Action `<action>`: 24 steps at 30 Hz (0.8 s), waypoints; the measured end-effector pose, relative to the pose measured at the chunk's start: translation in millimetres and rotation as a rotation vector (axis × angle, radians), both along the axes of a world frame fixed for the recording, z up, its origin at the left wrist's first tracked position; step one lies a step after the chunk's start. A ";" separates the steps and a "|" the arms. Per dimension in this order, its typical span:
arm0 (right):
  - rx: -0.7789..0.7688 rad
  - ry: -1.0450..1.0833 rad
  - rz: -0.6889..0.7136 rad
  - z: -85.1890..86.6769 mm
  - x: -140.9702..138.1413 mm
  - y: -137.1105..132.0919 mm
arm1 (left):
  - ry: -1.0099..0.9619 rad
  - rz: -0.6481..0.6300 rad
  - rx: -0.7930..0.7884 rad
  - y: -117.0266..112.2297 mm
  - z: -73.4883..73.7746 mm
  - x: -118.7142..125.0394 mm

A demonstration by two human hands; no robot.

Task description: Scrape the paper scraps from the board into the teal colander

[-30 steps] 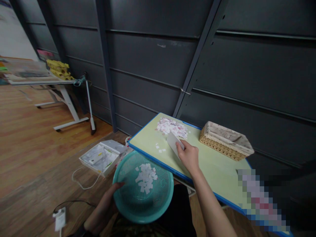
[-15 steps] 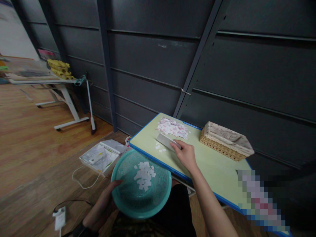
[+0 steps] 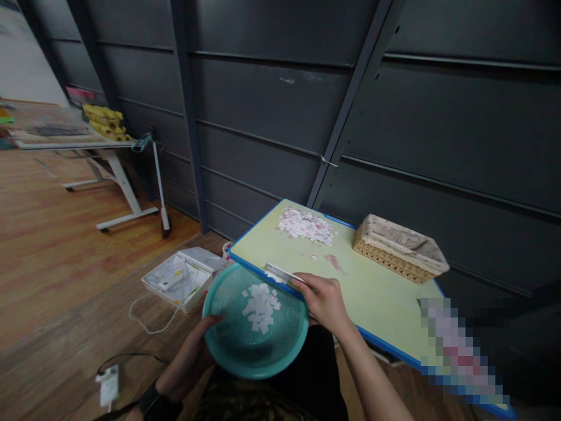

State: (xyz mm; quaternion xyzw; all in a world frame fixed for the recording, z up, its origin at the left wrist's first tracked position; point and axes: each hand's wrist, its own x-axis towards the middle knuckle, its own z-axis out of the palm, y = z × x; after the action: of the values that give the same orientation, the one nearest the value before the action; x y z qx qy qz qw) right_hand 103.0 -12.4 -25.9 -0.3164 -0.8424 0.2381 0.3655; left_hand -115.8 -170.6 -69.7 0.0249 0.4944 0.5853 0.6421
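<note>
My left hand [image 3: 205,334] grips the left rim of a round teal plastic colander [image 3: 280,354], thumb over the edge. It is tilted under the table's near edge, and small white paper pieces [image 3: 262,309] lie in it. My right hand [image 3: 322,297] holds a flat grey-white scraper [image 3: 284,273] on edge at the table's blue border, just above the colander. A few white bits show beside the scraper's lower edge. Behind it, a heap of white and pinkish paper pieces [image 3: 305,225] lies on the pale yellow tabletop [image 3: 372,304], with a small loose piece nearer me.
A cloth-lined wicker basket [image 3: 397,257] stands at the table's back right. On the floor to the left are an open white box [image 3: 177,279] with a cable and a white power strip [image 3: 107,386]. A dark panelled wall [image 3: 263,99] rises behind the table.
My right hand has drawn the scraper toward me, from mid-table to the near edge, along with a few paper pieces. The colander has shifted slightly right and up.
</note>
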 end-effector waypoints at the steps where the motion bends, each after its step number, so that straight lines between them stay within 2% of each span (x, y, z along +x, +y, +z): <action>1: -0.008 0.012 0.009 0.9 -0.8 -2.8 | -0.015 0.004 0.002 0.9 1.3 1.3; 5: -0.060 0.051 0.040 5.2 1.3 -9.0 | -0.040 0.017 -0.048 3.9 3.7 4.7; 7: -0.061 0.078 -0.010 7.9 10.8 -3.4 | -0.048 0.004 -0.056 4.5 2.7 5.1; 12: 0.083 0.117 -0.437 12.9 56.2 38.9 | -0.113 -0.018 0.017 4.3 -4.8 6.4; 15: 0.135 0.012 -0.559 10.9 75.5 57.6 | -0.155 -0.030 0.047 3.5 -9.6 9.1; 20: 0.182 -0.116 -0.570 4.6 79.1 50.8 | -0.162 -0.065 0.090 0.5 -10.9 12.4; 24: 0.200 -0.142 -0.576 7.1 77.8 41.8 | -0.185 -0.065 0.073 1.3 -10.9 13.5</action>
State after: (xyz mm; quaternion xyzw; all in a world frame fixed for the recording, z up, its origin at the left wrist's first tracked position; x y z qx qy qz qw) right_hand 180.9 29.4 -18.8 -0.5204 -0.7606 0.0181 0.3877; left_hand -102.4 -169.3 -80.6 0.0102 0.4104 0.5814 0.7024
